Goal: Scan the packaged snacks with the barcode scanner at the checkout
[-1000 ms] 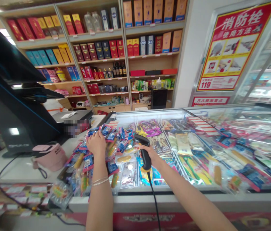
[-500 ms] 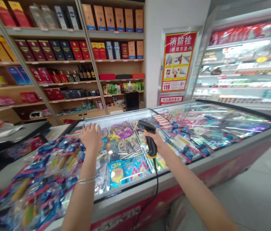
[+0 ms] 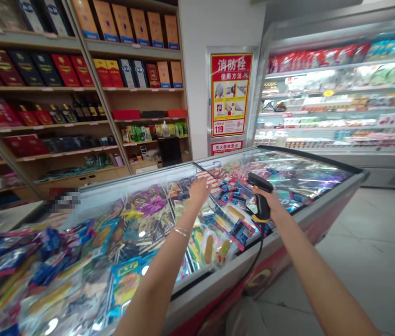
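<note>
My left hand [image 3: 199, 191] reaches open across a glass-topped chest freezer [image 3: 309, 210], over packaged snacks inside, and nothing is in its fingers. I cannot tell if it touches the glass. My right hand [image 3: 267, 200] is closed around a black corded barcode scanner [image 3: 261, 200], whose cord [image 3: 250, 263] hangs down past the freezer's front rim. Just left of that hand, blue-and-pink wrapped sausage packets [image 3: 234, 219] lie in the freezer. A large heap of similar packets [image 3: 32, 275] fills the lower left foreground.
Wooden shelves of boxed liquor and bottles [image 3: 78, 70] line the back left wall. A red fire hydrant instruction poster [image 3: 227, 95] hangs beyond the freezer. A lit refrigerated display case [image 3: 341, 98] stands at right, with a tiled floor [image 3: 358, 247] before it.
My view has swung right, pushing the heap of packets toward the lower left. My left hand has moved farther along the freezer. The scanner stays in my right hand.
</note>
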{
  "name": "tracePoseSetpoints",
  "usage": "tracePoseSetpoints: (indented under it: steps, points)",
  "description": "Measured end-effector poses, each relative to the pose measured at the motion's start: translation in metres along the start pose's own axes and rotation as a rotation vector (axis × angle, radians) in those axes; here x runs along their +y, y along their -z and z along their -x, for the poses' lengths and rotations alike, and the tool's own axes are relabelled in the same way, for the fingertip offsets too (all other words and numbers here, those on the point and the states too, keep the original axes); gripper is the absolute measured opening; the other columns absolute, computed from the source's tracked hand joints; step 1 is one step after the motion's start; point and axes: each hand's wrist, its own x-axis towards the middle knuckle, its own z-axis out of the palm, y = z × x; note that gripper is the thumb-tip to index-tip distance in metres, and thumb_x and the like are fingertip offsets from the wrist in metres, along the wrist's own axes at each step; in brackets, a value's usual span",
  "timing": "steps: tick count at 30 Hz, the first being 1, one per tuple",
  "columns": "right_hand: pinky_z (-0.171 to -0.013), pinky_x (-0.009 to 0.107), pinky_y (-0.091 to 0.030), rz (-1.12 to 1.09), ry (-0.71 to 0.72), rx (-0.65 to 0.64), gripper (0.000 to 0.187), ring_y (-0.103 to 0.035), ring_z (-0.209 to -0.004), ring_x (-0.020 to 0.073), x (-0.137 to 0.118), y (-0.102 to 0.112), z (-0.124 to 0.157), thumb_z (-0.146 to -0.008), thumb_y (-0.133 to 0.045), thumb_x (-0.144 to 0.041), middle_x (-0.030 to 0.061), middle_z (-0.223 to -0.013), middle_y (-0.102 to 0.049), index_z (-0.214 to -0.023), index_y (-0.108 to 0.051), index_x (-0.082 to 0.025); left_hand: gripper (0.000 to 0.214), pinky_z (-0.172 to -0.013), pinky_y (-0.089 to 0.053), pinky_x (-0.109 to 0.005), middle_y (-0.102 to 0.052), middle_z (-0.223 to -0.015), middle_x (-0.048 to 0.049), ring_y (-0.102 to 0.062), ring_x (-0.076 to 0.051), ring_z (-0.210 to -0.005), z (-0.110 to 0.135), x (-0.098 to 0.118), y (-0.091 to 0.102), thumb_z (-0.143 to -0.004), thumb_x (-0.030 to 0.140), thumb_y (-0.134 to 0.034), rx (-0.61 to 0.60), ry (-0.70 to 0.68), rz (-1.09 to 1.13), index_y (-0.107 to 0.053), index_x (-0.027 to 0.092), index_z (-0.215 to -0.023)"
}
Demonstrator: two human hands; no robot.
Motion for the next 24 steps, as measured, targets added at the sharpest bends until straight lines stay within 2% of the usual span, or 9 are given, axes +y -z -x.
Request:
tracePoseSetpoints:
  steps: [3,6,8,11,14,18,21,24]
  points:
    - [-0.033,0.020,-0.044,-0.029,-0.033,0.056,0.016,-0.053,-0.036,0.0116,0.016,0.018,-0.014,-0.059,-0.078,-0.017,-0.0009,-0.045,-0.057,-0.069,-0.065,-0.015,0.052,-0.099,-0.043,-0.037,-0.056,-0.134,-0.0132,-0.054,-0.026,-0.120,-0.014,0.013,-0.037,-0.089,0.039,-0.051,-0.104,0.008,0.091,-0.046,0.021,-0.138]
    - [-0.032,0.019,-0.041,-0.014,-0.105,0.073,0.013,-0.052,-0.035,0.0118,0.029,0.026,-0.019,-0.062,-0.076,-0.019,0.0002,-0.042,-0.056,-0.067,-0.065,-0.014,0.066,-0.100,-0.042,-0.036,-0.051,-0.140,-0.0138,-0.051,-0.027,-0.124,-0.026,0.017,-0.066,-0.085,0.044,-0.059,-0.171,-0.038,0.165,-0.038,0.021,-0.143]
    - [-0.031,0.019,-0.040,-0.009,-0.145,0.062,0.012,-0.052,-0.034,0.0121,0.035,0.027,-0.020,-0.065,-0.075,-0.020,0.0013,-0.042,-0.057,-0.068,-0.065,-0.014,0.069,-0.103,-0.040,-0.035,-0.049,-0.141,-0.0133,-0.049,-0.026,-0.127,-0.032,0.016,-0.080,-0.083,0.045,-0.061,-0.198,-0.097,0.187,-0.037,0.021,-0.144]
    - [-0.031,0.019,-0.040,-0.026,-0.159,0.039,0.012,-0.052,-0.034,0.0121,0.040,0.026,-0.020,-0.066,-0.074,-0.021,0.0016,-0.042,-0.057,-0.068,-0.065,-0.014,0.060,-0.102,-0.041,-0.033,-0.057,-0.131,-0.0123,-0.054,-0.024,-0.121,-0.035,0.013,-0.092,-0.084,0.044,-0.061,-0.218,-0.123,0.187,-0.048,0.022,-0.138]
    - [-0.031,0.020,-0.040,-0.014,-0.162,0.027,0.012,-0.053,-0.035,0.0130,0.040,0.023,-0.018,-0.066,-0.074,-0.021,0.0018,-0.041,-0.057,-0.067,-0.064,-0.014,0.050,-0.097,-0.044,-0.032,-0.062,-0.118,-0.0103,-0.060,-0.022,-0.108,-0.033,0.013,-0.094,-0.085,0.038,-0.061,-0.213,-0.076,0.193,-0.055,0.024,-0.132]
    - [-0.031,0.020,-0.040,0.014,-0.173,0.049,0.011,-0.053,-0.035,0.0136,0.037,0.019,-0.014,-0.067,-0.074,-0.019,0.0025,-0.042,-0.057,-0.067,-0.065,-0.015,0.047,-0.095,-0.045,-0.030,-0.061,-0.114,-0.0104,-0.061,-0.021,-0.102,-0.025,0.015,-0.085,-0.084,0.029,-0.060,-0.175,-0.028,0.208,-0.059,0.023,-0.130]
    - [-0.032,0.019,-0.041,0.004,-0.152,0.050,0.009,-0.053,-0.035,0.0126,0.034,0.014,-0.009,-0.066,-0.074,-0.017,0.0018,-0.042,-0.057,-0.068,-0.065,-0.014,0.047,-0.096,-0.045,-0.029,-0.061,-0.114,-0.0105,-0.060,-0.020,-0.104,-0.018,0.011,-0.072,-0.082,0.023,-0.059,-0.132,-0.010,0.224,-0.059,0.022,-0.130]
    - [-0.033,0.020,-0.042,0.010,-0.090,0.003,0.012,-0.053,-0.035,0.0126,0.029,0.006,-0.002,-0.064,-0.075,-0.017,0.0013,-0.042,-0.057,-0.067,-0.064,-0.014,0.050,-0.098,-0.044,-0.029,-0.060,-0.116,-0.0114,-0.059,-0.020,-0.106,-0.008,-0.005,-0.052,-0.080,0.018,-0.061,-0.067,-0.004,0.250,-0.059,0.019,-0.130]
